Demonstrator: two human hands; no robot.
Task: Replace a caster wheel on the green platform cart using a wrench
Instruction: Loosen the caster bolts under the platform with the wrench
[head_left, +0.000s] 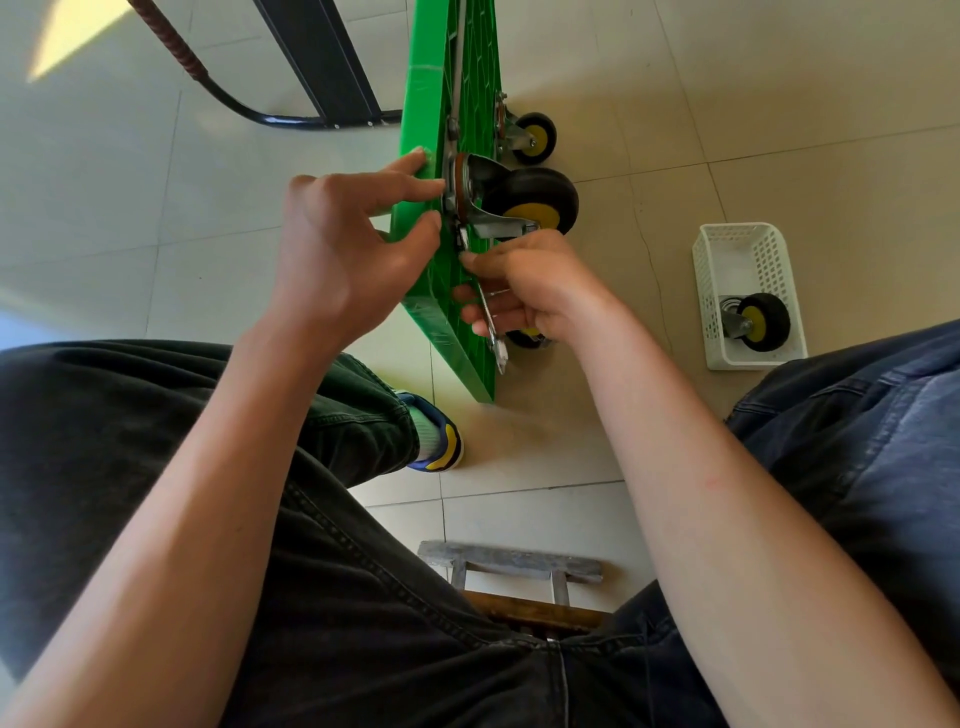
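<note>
Caster wheel (530, 205) — black tyre, yellow hub, steel fork — sits just above the middle of the frame, bolted by its plate to the underside of the green platform cart (423, 228), which stands on its edge on the tiled floor (156, 208) and runs from top centre down toward the middle. Going left to right: the left hand (343, 244) comes in from the lower left, fingers loosely spread and relaxed, fingertips touching the cart's green edge and the rim of the mounting plate, steadying rather than gripping anything. Just right of it the wrench (485, 301) lies with its long axis running up and down the frame, slightly tilted, upper jaw at the lower edge of the plate where a fastener appears to be, free end pointing down toward the person. The right hand (519, 288) is curled round the wrench's middle, directly below the wheel and nearer to it than the left. The coming turn, I judge, hinges on that jaw staying seated on the nut while the handle swings across the cart's face. Farther right a white basket (717, 291) on the floor holds a spare caster (761, 325), well apart from the cart. No brand, label or writing can be read.
</note>
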